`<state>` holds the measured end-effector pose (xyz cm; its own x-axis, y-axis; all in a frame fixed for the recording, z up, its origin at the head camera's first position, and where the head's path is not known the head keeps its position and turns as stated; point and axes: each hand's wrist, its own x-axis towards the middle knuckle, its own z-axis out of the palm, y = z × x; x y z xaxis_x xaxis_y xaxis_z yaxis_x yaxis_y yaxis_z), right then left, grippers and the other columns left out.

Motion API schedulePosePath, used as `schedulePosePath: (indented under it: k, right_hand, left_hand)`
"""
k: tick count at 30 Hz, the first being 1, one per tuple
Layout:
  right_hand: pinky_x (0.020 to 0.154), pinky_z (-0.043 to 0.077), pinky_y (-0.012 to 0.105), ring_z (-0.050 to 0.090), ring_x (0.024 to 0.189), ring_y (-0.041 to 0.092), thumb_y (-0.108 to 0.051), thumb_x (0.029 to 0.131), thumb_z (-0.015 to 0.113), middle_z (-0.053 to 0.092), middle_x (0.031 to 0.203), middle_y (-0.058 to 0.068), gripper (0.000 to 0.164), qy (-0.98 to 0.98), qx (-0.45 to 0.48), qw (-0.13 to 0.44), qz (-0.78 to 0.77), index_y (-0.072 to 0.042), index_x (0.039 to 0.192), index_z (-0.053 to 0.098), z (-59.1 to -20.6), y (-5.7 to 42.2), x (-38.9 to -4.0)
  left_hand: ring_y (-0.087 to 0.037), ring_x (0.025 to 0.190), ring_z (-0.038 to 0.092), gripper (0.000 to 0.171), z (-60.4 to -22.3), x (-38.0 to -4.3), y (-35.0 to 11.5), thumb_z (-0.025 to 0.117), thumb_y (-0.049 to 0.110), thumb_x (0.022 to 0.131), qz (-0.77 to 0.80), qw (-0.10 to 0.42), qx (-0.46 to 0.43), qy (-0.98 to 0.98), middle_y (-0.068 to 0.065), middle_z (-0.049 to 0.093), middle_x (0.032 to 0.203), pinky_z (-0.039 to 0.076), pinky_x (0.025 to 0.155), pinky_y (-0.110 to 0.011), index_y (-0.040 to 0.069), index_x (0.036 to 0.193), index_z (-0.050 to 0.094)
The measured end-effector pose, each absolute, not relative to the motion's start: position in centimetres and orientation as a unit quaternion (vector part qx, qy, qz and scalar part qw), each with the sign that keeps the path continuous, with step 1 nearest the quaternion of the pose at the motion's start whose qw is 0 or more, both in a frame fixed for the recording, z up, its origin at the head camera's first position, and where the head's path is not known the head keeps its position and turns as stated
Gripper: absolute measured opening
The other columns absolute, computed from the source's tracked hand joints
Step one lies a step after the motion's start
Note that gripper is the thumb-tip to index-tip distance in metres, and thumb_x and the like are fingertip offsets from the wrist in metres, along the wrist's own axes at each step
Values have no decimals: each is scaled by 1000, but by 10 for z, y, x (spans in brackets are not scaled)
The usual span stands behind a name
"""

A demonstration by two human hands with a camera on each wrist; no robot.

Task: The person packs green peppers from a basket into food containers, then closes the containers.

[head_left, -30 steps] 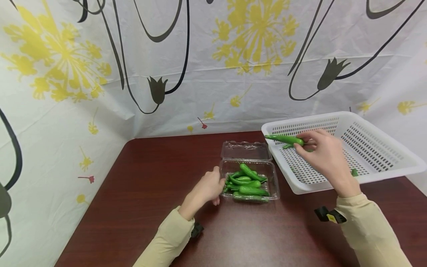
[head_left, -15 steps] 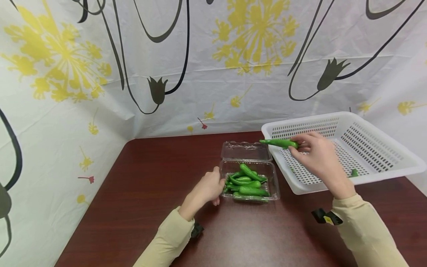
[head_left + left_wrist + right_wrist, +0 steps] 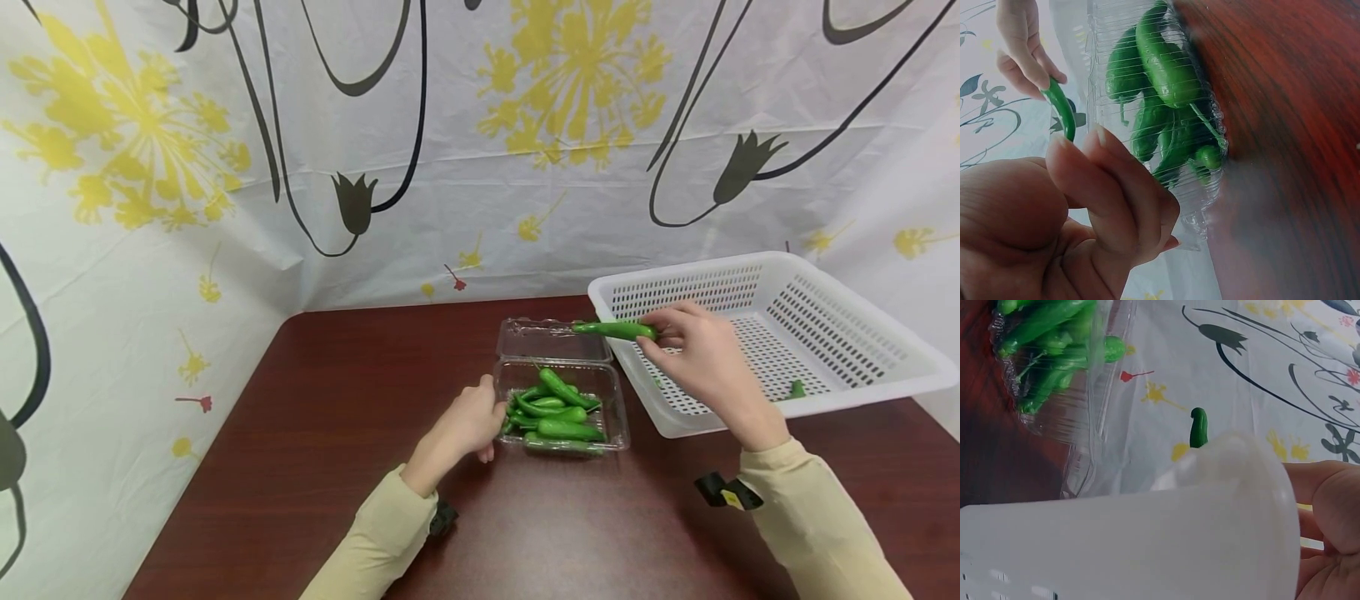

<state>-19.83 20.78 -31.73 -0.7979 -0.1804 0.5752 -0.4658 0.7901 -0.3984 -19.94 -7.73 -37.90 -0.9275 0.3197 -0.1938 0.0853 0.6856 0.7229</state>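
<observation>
In the head view my right hand (image 3: 701, 358) pinches a green chili pepper (image 3: 611, 330) by its thicker end, its narrow end pointing left. The pepper is over the basket's left rim and overlaps the container's lid (image 3: 551, 342). My left hand (image 3: 467, 421) grips the left side of a clear plastic container (image 3: 623, 412), thumb and fingertips at its edge. Several green chili peppers (image 3: 562, 429) lie inside the container, seen through its wall in the left wrist view. In the right wrist view the basket hides most of my right hand's fingers and part of the held pepper (image 3: 1199, 430).
A white perforated basket (image 3: 877, 392) stands to the right of the container, with a few bits of green (image 3: 797, 388) inside. Both stand on a dark red-brown table (image 3: 360, 417). A white flower-printed sheet (image 3: 450, 167) hangs behind and on the sides.
My right hand has moved left and slightly down with the chili pepper, from over the basket to its left rim. My left hand and the container have stayed in place.
</observation>
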Motion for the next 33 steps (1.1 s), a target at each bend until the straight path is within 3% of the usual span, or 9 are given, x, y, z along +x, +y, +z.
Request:
schedulePosePath:
  k: [10,33]
  right_hand:
    - [58,54,26,67,67,21,-1,73,71,56,83,6,19,-905,209,264,261,0,92,67,-321,202,-199]
    - [60,54,28,66,68,18,-3,75,71,57,90,7,19,-904,222,256,260,-1,93,67,-330,191,-199]
  left_hand:
    - [-20,35,56,48,-379,-199,-77,44,17,96,379,152,113,906,-14,59,56,50,41,-33,-6,135,26]
    - [-19,35,56,52,-379,-199,-77,45,16,96,377,150,110,908,-17,61,59,49,41,-33,-6,137,23]
